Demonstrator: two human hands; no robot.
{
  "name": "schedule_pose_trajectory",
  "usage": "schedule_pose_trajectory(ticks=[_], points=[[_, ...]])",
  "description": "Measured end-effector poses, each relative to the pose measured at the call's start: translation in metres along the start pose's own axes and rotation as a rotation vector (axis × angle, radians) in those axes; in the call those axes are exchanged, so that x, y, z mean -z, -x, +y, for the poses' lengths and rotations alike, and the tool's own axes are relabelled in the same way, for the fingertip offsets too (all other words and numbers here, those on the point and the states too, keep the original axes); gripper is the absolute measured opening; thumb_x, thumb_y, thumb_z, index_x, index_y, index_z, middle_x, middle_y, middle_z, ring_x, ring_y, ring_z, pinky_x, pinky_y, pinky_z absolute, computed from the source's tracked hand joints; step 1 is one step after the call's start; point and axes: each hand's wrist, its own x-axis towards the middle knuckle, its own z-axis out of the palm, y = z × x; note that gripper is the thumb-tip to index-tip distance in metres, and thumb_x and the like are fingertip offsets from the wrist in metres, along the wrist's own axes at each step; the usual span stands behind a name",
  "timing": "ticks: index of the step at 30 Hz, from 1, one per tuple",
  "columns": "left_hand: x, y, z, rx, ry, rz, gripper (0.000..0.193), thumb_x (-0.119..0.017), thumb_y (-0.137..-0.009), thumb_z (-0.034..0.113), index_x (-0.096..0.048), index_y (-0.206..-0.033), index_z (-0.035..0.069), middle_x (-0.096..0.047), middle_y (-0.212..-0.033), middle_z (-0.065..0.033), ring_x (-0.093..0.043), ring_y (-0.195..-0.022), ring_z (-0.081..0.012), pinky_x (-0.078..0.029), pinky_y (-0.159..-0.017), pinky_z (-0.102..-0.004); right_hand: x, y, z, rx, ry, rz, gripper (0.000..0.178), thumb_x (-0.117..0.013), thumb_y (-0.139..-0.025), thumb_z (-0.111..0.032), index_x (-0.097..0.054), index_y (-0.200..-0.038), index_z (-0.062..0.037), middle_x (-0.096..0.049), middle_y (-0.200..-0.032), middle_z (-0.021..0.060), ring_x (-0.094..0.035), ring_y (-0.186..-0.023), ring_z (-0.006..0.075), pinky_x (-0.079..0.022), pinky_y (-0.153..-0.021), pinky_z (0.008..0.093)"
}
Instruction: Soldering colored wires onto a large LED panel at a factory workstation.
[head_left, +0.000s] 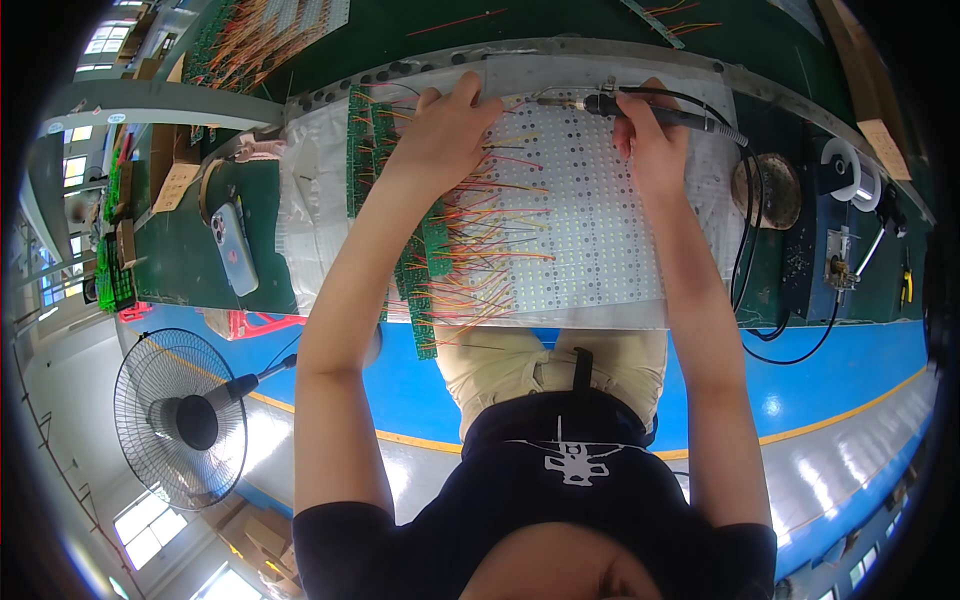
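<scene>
My right hand (655,140) is closed round the handle of a soldering iron (690,117). The iron lies nearly level and its metal tip points left, close to my left fingertips. My left hand (445,135) is bent in a pinch at the upper part of a white panel (590,220) covered in rows of small dots; a thin wire seems to run from the fingertips toward the tip. Beneath and beside my left forearm lie narrow green circuit board strips (437,245). Red and yellow wires (500,210) fan out from them over the panel; my left hand hides some.
At the right stand a round dish (768,190), a solder wire spool (850,172) and a metal-levered stand (838,260). The iron's black cable (748,230) hangs beside the panel. A phone (233,248) lies at the left, more wired boards (260,45) behind. A fan (180,420) stands lower left.
</scene>
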Motion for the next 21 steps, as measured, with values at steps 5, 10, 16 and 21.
schedule_pose_trajectory(ticks=[5,10,16,21], points=[[-0.0013,0.0001,-0.0020,-0.047,0.007,0.033,0.031,-0.055,-0.073,0.000,-0.056,-0.103,0.011,-0.045,-0.100,-0.0094,-0.051,-0.081,-0.0322,-0.042,-0.082,-0.0416,-0.0011,0.0002,-0.0009,-0.001,-0.003,-0.006,0.014,-0.058,-0.080,-0.006,-0.049,-0.070,-0.0037,-0.048,-0.049,0.0048,-0.038,-0.036,0.0078,-0.028,-0.035,0.0214],[-0.0034,0.0000,-0.0033,-0.048,-0.005,0.053,0.031,-0.055,-0.073,0.000,-0.056,-0.101,0.009,-0.044,-0.098,-0.0095,-0.053,-0.080,-0.0287,-0.040,-0.082,-0.0400,-0.0014,0.0004,-0.0013,0.001,0.000,-0.009,0.014,-0.058,-0.080,-0.005,-0.049,-0.070,-0.0032,-0.048,-0.049,0.0048,-0.039,-0.036,0.0078,-0.028,-0.035,0.0214],[-0.0060,0.0000,-0.0036,-0.045,-0.005,0.065,0.029,-0.056,-0.073,0.000,-0.056,-0.101,0.009,-0.044,-0.096,-0.0092,-0.054,-0.080,-0.0258,-0.040,-0.082,-0.0396,-0.0017,0.0016,-0.0017,-0.008,0.019,0.014,0.012,-0.059,-0.079,-0.006,-0.050,-0.072,-0.0020,-0.047,-0.050,0.0041,-0.039,-0.037,0.0078,-0.028,-0.035,0.0214],[-0.0054,0.0011,-0.0040,-0.039,0.014,0.055,0.028,-0.055,-0.075,0.001,-0.056,-0.101,0.009,-0.044,-0.096,-0.0094,-0.055,-0.081,-0.0252,-0.040,-0.082,-0.0400,-0.0031,0.0024,-0.0020,-0.001,-0.011,0.020,0.010,-0.058,-0.079,-0.006,-0.051,-0.073,-0.0018,-0.047,-0.050,0.0031,-0.040,-0.038,0.0077,-0.029,-0.035,0.0215]])
